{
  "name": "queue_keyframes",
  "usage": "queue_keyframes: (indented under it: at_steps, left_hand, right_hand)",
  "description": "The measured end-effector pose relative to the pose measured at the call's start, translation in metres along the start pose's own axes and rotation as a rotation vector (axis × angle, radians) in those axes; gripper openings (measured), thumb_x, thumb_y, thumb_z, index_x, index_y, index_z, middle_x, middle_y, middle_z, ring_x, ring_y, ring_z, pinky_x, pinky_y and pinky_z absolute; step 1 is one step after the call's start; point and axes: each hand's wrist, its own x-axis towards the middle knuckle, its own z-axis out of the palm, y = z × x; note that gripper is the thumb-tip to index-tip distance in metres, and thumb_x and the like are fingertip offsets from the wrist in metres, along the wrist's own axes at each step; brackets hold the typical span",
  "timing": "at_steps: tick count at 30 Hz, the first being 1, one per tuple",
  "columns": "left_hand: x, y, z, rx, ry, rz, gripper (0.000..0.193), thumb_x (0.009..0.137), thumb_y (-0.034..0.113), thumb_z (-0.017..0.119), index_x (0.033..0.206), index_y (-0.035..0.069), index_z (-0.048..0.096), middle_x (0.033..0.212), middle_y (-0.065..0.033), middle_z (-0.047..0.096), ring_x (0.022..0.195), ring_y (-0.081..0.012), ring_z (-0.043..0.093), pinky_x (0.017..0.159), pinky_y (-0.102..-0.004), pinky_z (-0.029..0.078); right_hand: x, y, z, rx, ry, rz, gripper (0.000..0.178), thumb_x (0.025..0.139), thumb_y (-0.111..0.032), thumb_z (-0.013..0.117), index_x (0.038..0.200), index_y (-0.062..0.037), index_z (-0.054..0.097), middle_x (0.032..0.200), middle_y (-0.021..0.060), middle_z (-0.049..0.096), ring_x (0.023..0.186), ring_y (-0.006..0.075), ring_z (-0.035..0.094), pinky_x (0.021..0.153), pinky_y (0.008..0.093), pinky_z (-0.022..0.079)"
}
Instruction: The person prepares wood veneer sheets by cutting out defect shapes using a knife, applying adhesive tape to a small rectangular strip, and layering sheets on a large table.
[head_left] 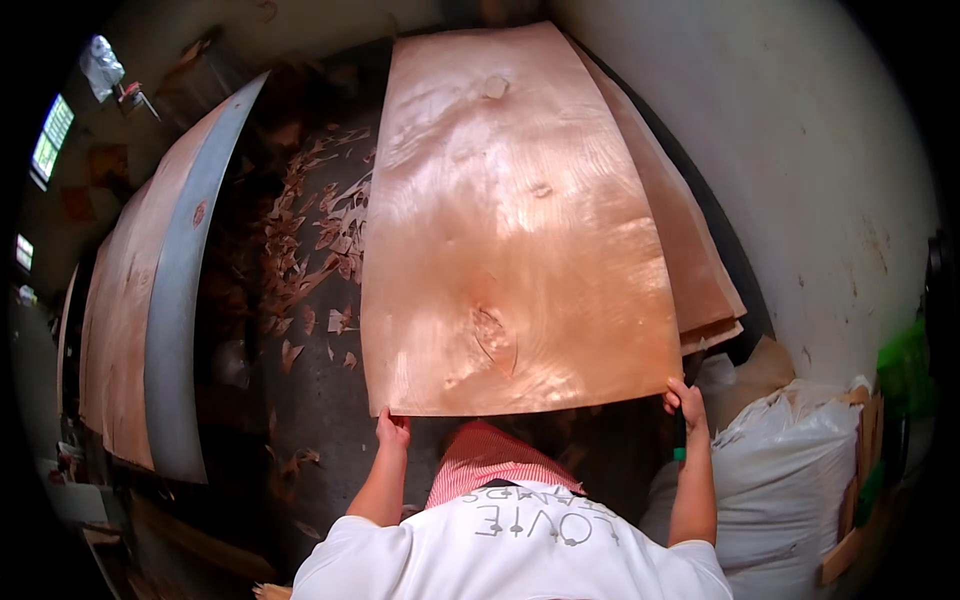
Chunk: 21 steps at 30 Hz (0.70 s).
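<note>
A large sheet of wood veneer (pixel 510 240), reddish tan with a few knots, stretches out in front of me. My left hand (pixel 394 428) pinches its near left corner. At the near right corner, the fingers of my right hand (pixel 686 402) are closed on the same sheet. The near edge is held up in front of my legs, roughly level between both hands. Below and to the right of it lie more veneer sheets (pixel 690 240), partly hidden by the one I hold.
On the left stands a stack of wood sheets (pixel 130 290) beside a long grey panel (pixel 185 270). Veneer scraps (pixel 300 240) litter the dark floor (pixel 320 400). A pale wall (pixel 790 150) rises on the right, with a full white sack (pixel 790 470) near my right arm.
</note>
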Motion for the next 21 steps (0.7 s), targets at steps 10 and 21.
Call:
queue_keyframes:
  at_steps: [10, 21]
  left_hand:
    - [-0.042, -0.109, 0.093, 0.022, 0.013, 0.172, 0.014, 0.085, 0.023, 0.051, 0.090, 0.011, 0.057, 0.080, 0.0006, 0.060, 0.069, -0.0129, 0.057, 0.056, -0.0271, 0.047]
    - [-0.015, -0.217, 0.196, 0.243, 0.100, 0.398, 0.017, 0.087, 0.026, 0.051, 0.077, 0.012, 0.050, 0.066, 0.0023, 0.053, 0.056, -0.0092, 0.050, 0.045, -0.0224, 0.040]
  right_hand:
    - [0.079, -0.040, -0.119, -0.258, 0.063, -0.011, 0.017, 0.082, -0.016, 0.054, 0.067, -0.0088, 0.051, 0.049, -0.0032, 0.043, 0.040, 0.0063, 0.039, 0.038, 0.0207, 0.031]
    - [0.223, -0.082, -0.190, -0.649, 0.225, -0.100, 0.025, 0.072, -0.016, 0.061, 0.053, -0.0030, 0.050, 0.049, 0.0012, 0.050, 0.046, 0.0102, 0.048, 0.044, 0.0266, 0.036]
